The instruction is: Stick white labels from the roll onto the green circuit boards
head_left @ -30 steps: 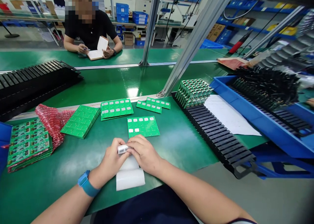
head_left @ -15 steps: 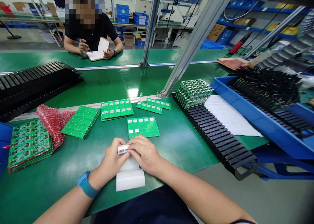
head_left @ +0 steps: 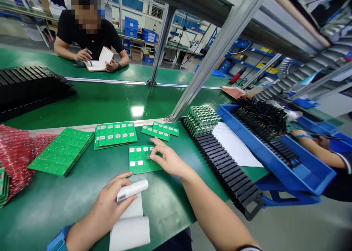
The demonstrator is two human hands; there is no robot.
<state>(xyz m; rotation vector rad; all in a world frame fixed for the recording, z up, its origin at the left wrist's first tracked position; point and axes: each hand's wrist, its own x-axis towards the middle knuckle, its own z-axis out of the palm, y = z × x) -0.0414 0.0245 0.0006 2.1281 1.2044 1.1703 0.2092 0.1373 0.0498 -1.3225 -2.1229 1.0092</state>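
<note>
My left hand (head_left: 110, 199) is closed round a rolled strip of white label paper (head_left: 132, 191), whose loose length runs down to a wider curl (head_left: 130, 232) at the table's front edge. Over the right part of a green circuit panel (head_left: 140, 166), my right hand (head_left: 165, 156) pinches with thumb and forefinger; what is between the fingertips is too small to make out. White labels sit along the panel's top row and at its lower left. Behind it lie a stack of labelled panels (head_left: 115, 133) and two narrow labelled strips (head_left: 155, 131).
Left are plain green panels (head_left: 62, 150) and red bubble wrap (head_left: 16, 155). Right stand a black slotted rack (head_left: 225, 170), stacked boards (head_left: 202, 119) and a blue bin (head_left: 310, 174). A metal post (head_left: 203, 64) rises ahead. A person writes opposite; another person's arm shows far right.
My right hand has left the label roll and moved forward and right over the panel. My left hand keeps the roll, now lower left in view. The camera view has turned right.
</note>
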